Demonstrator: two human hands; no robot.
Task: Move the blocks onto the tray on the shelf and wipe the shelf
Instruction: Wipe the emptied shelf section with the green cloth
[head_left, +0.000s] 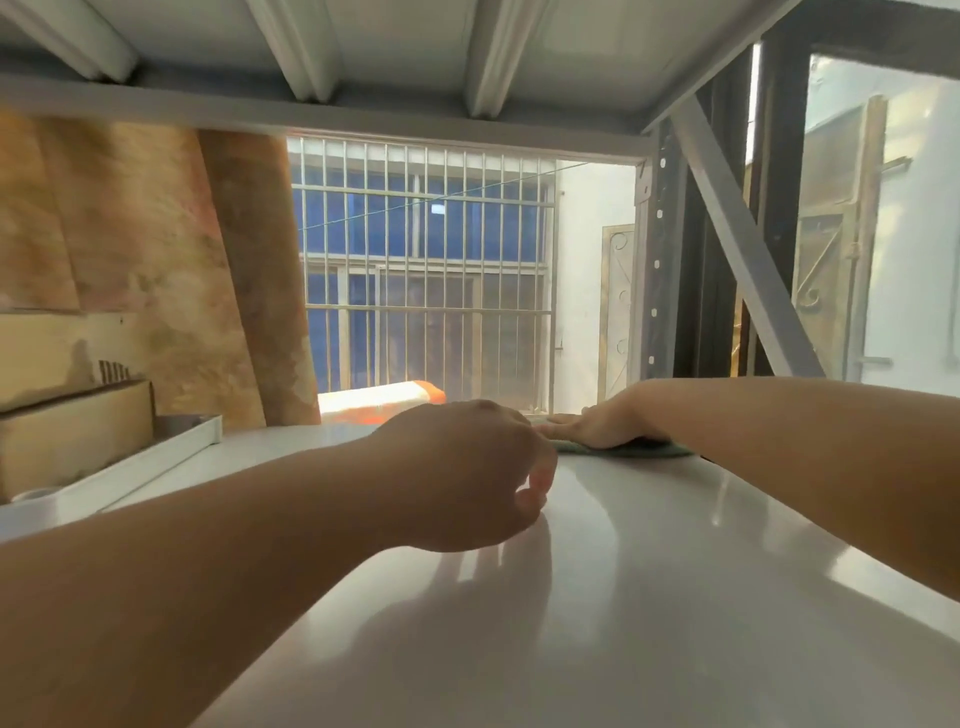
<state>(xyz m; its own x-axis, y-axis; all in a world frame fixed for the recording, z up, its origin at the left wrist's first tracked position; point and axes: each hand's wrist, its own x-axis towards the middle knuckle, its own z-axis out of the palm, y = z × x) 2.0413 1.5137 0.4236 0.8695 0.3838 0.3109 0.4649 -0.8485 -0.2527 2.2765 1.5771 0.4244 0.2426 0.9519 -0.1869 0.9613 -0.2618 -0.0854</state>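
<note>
My right hand (602, 426) lies flat, palm down, on a green cloth (649, 450) at the far right edge of the glossy white shelf (649, 597). My left hand (467, 478) hovers just above the middle of the shelf, fingers loosely curled, with nothing in it. A white tray (156, 457) runs along the left side of the shelf; its contents are hidden apart from a grey piece (182, 423) at its far end. I see no blocks on the bare shelf surface.
A cardboard box (72, 431) stands left of the tray. Plywood boards (156, 260) lean behind it. The upper shelf's underside (415, 62) hangs low overhead. A diagonal brace (743, 249) and upright post (654, 260) bound the right side. An orange-and-white object (384, 400) lies beyond the back edge.
</note>
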